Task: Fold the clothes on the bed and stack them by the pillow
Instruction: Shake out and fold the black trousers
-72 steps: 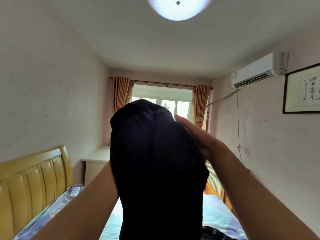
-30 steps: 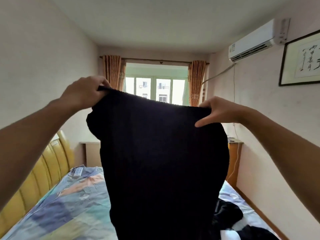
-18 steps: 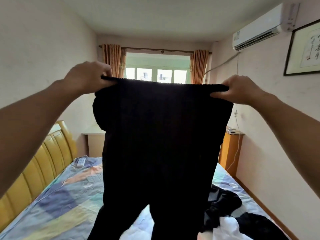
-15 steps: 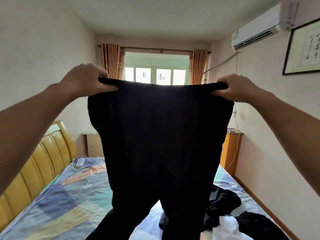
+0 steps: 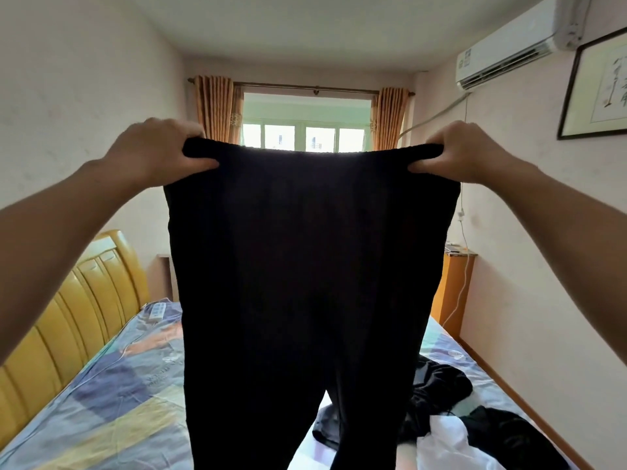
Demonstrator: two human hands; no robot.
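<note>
Above the bed [image 5: 101, 418] — black trousers [image 5: 305, 266], waistband pinched taut in both hands — left [image 5: 159, 152], right [image 5: 464, 150].

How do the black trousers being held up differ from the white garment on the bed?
The black trousers hang spread flat, gripped at the waistband by the left hand and right hand; the white garment lies crumpled on the bed, unheld. The trousers are dark, the garment light. Neither is folded yet.

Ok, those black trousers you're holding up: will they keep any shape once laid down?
Probably not: the black trousers hang limp from the left hand and right hand, legs dropping straight. The waistband looks stretchy and likely bunches. They seem light.
</note>
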